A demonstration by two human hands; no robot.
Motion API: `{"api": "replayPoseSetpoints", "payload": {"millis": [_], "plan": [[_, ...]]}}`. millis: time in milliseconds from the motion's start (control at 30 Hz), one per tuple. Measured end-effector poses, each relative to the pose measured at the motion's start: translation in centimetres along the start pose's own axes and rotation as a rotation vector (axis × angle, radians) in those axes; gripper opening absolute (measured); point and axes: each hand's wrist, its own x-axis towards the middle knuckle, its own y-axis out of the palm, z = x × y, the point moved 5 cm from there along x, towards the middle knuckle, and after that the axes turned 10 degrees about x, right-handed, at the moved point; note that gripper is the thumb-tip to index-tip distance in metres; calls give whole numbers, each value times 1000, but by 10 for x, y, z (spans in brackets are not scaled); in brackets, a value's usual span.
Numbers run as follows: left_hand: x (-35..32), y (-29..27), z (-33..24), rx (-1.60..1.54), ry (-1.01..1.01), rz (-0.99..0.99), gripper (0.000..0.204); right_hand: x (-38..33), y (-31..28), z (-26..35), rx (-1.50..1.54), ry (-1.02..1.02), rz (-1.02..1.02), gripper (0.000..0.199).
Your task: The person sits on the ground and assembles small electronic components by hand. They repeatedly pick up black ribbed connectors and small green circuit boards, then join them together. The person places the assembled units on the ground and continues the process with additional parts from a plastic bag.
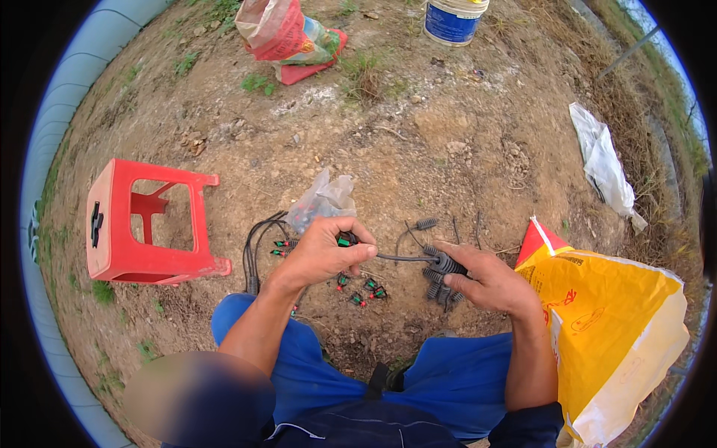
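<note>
My left hand [325, 252] is closed, thumb against fingers, on a small black-and-green plastic fitting [346, 240]. A thin black tube [403, 258] runs from beside its fingertips across to my right hand [489, 280]. That hand is closed around a black ribbed cylinder [446, 263]; whether the tube joins it is hidden by the fingers. More ribbed black pieces [435, 285] lie on the ground just below. Between and beneath my hands are several small black fittings [369, 290] with green and red parts. Beyond my left hand sits a clear plastic bag [323, 200] with small parts inside.
Left of me a red plastic stool [160, 224] lies on its side. Black tubes [255, 246] lie by my left forearm. A yellow sack [612, 321] stands close on the right. Farther off are a red sack [272, 33], a blue-and-white bucket [452, 22] and a white plastic sheet [601, 160].
</note>
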Motion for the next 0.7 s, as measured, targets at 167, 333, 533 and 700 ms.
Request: {"api": "replayPoseSetpoints", "payload": {"millis": [167,333,533,700], "plan": [[0,15,1,-67,2,21,11,4,9,10,-92,-14,-37,56],[1,44,10,-70,35,23,16,15,37,22,-61,-14,-2,54],[3,47,22,-276,32,-125,40,21,48,24,11,-113,-140,37],[6,34,33,-65,-161,-103,47,23,57,23,-48,-125,-192,32]]}}
